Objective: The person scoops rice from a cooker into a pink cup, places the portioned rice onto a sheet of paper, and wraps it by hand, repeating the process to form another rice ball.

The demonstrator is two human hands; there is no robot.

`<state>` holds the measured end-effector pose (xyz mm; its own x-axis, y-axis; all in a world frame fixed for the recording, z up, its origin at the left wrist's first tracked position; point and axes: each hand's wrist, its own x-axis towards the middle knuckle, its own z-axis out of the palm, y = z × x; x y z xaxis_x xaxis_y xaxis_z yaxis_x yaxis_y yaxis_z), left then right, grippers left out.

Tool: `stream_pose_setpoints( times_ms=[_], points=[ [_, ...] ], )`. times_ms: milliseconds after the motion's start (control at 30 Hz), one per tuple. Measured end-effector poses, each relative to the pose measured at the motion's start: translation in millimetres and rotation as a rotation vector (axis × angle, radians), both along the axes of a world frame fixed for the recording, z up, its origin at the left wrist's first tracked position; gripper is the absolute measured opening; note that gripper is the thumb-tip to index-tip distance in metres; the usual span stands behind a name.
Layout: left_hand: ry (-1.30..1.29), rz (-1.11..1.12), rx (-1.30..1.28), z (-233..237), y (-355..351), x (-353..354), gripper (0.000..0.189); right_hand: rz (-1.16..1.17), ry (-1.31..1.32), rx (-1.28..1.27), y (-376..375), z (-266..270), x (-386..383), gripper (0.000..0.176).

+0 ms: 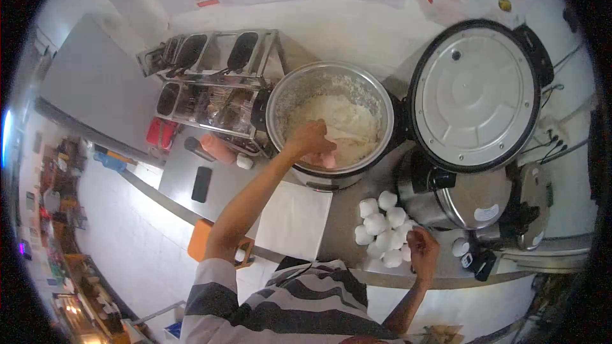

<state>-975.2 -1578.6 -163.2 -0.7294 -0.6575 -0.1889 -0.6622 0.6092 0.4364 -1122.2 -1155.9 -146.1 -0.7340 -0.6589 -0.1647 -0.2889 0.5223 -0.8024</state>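
Note:
My left hand [312, 139] is inside a large round metal pot [328, 70], its fingers closed on a pink utensil [329, 157] that touches the white rice-like food [344, 118]. The food covers the pot's bottom, and bits cling to its wall. At the right, my right hand [423, 251] has its fingers curled at the edge of a cluster of small white round pieces [376, 223] on the counter. What its fingertips hold, if anything, is too small to make out.
A white sheet [294, 216] lies before the pot. Right of it stand an open pot lid [475, 99] and a steel cooker [478, 194]. Left are a metal rack [220, 79] of containers, a dark phone-like object [201, 184] and a pink bottle [217, 148].

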Motion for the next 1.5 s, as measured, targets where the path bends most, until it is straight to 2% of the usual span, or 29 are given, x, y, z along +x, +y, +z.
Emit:
stream_pose_setpoints(
  times_ms=[67,100,167,200,233,267,367,400,433,500,567,633,667,700,733,767,833,900,1033,1067,1100,1133,1200,1233,1300,1333,1367,1400,1500],
  points=[
    [0.07,0.07,0.028,9,-4,24,0.055,0.053,0.065,-0.312,-46,39,5,0.019],
    [0.119,0.126,0.045,20,-7,36,0.054,0.12,0.136,-0.371,-72,55,5,0.02],
    [0.274,0.285,0.532,54,-1,70,0.044,0.263,0.234,-0.389,-131,86,7,0.022],
    [0.576,0.255,0.576,59,7,92,0.038,0.343,0.258,-0.345,-163,100,9,0.022],
    [0.878,0.224,0.615,61,19,113,0.032,0.43,0.283,-0.309,-197,95,6,0.021],
    [0.989,0.281,0.603,64,29,128,0.028,0.519,0.307,-0.27,-233,79,2,0.021],
    [1.303,0.493,0.646,74,64,162,0.028,0.825,0.544,0.102,-328,20,-9,0.029],
    [1.29,0.609,0.707,75,77,176,0.029,0.912,0.667,0.242,-352,-8,-15,0.033],
    [1.275,0.726,0.766,71,89,190,0.029,0.923,0.679,0.244,-372,-35,-20,0.033],
    [1.221,0.739,0.813,29,111,227,0.028,1.063,0.887,0.492,-407,-71,-30,0.04],
    [1.378,0.904,0.977,1,137,249,0.027,1.125,0.902,0.506,-424,-82,-31,0.041],
    [1.488,1.017,1.013,-9,159,261,0.024,1.191,0.904,0.534,-439,-86,-29,0.042],
    [1.578,1.124,1.048,-13,168,263,0.022,1.22,0.834,0.683,-446,-83,-26,0.039],
    [1.57,1.15,1.065,-24,172,261,0.022,1.244,0.752,0.835,-448,-82,-23,0.044],
    [1.586,1.111,1.016,-41,174,258,0.019,1.255,0.735,0.857,-443,-80,-18,0.044],
    [1.598,1.065,0.969,-54,178,256,0.017,1.142,0.738,0.76,-436,-76,-15,0.043],
    [1.605,1.045,0.97,-55,167,235,0.015,1.016,0.731,0.681,-430,-86,-21,0.043],
    [1.618,1.006,0.961,-51,146,213,0.013,1.079,0.741,0.659,-433,-103,-30,0.035],
    [1.41,0.948,0.948,-18,100,174,0.015,1.118,0.585,0.71,-437,-87,-27,0.035],
    [1.322,0.97,0.901,-11,95,167,0.017,1.118,0.512,0.549,-430,-72,-21,0.029],
    [1.364,0.957,0.888,-22,93,160,0.017,1.113,0.437,0.389,-425,-58,-17,0.024],
    [1.351,0.958,0.897,-22,90,153,0.017,1.107,0.426,0.395,-423,-44,-17,0.024],
    [1.222,0.954,0.806,-22,89,141,0.012,1.1,0.563,0.074,-417,-25,-20,0.021],
    [1.344,0.912,0.802,-31,91,134,0.012,1.098,0.549,0.084,-411,-27,-27,0.021],
    [1.244,0.944,0.784,-40,96,123,0.014,1.17,0.636,0.36,-398,-30,-42,0.029],
    [1.157,0.97,0.755,-38,95,115,0.016,1.168,0.627,0.364,-392,-28,-38,0.029],
    [1.283,0.946,0.676,-37,94,105,0.023,1.205,0.559,0.434,-383,-23,-32,0.031],
    [1.277,0.956,0.681,-39,96,103,0.023,1.244,0.49,0.505,-377,-17,-27,0.033],
    [1.213,1.033,0.869,-42,99,105,0.028,1.243,0.457,0.5,-367,2,-12,0.028]
  ],
)
